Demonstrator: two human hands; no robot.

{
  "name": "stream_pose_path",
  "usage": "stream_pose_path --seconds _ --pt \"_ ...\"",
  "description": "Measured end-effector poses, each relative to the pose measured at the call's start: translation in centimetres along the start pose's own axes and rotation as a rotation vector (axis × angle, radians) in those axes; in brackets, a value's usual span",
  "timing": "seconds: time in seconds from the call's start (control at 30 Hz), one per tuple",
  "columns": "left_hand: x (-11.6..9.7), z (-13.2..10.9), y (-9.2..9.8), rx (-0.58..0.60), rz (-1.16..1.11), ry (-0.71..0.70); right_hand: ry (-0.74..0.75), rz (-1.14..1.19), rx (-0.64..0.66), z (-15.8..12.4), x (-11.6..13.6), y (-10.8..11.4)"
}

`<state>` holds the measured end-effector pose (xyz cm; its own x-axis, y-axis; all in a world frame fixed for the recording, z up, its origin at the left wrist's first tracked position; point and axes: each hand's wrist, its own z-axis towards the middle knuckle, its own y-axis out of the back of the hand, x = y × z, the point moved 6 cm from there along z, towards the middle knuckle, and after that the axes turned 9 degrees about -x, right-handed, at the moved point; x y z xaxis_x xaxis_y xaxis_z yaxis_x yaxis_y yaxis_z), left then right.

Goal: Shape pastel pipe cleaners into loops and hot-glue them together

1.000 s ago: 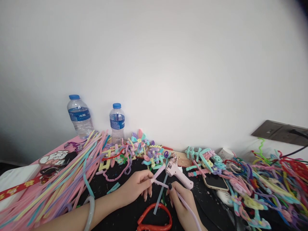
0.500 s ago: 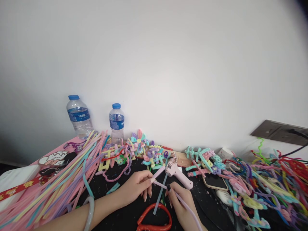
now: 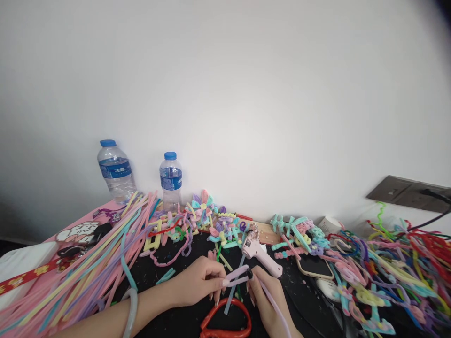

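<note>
Between my two hands a light purple pipe cleaner [image 3: 238,277] is bent into a narrow loop. My left hand [image 3: 200,282] pinches the loop's left end between thumb and forefinger. At the other end, my right hand [image 3: 266,292] grips it with thumb and fingers, and its long tail runs down past the wrist. Just beyond my fingers lies a pale pink glue gun [image 3: 261,256], its translucent glue stick [image 3: 230,300] pointing toward me. Red-handled scissors [image 3: 251,324] rest below my hands; their blades are out of sight.
Loose pastel pipe cleaners [image 3: 88,263] are heaped at the left, beside two water bottles [image 3: 116,171]. Finished pipe-cleaner flowers [image 3: 203,206] sit along the wall. A phone [image 3: 314,266] and a tangle of coloured pipe cleaners [image 3: 398,272] occupy the right side.
The pipe cleaner's free end, which pointed up and away from my left fingers, is now folded over to my right fingers, making a loop. My left hand has lowered slightly.
</note>
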<state>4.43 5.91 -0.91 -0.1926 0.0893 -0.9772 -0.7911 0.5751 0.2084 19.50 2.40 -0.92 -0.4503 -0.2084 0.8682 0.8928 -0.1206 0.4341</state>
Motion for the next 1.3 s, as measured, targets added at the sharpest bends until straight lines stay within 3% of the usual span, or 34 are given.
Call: stream_pose_path --seconds 0.2,0.53,0.8,0.93,1.3 --pt "-0.7 -0.5 -0.2 0.091 0.104 -0.083 -0.003 0.010 0.001 -0.2 -0.1 -0.2" --pt "-0.5 -0.6 -0.5 0.157 0.028 -0.023 -0.022 0.010 0.046 -0.1 -0.3 -0.5" --pt "0.3 0.2 0.4 -0.095 -0.048 -0.053 0.026 -0.128 -0.057 0.1 -0.6 0.1" --pt "0.1 0.2 0.8 -0.189 0.030 -0.103 0.024 -0.125 -0.055 0.1 -0.4 0.1" --pt "-0.3 0.0 1.4 -0.304 0.129 -0.129 0.054 -0.135 0.019 0.1 0.7 -0.1"
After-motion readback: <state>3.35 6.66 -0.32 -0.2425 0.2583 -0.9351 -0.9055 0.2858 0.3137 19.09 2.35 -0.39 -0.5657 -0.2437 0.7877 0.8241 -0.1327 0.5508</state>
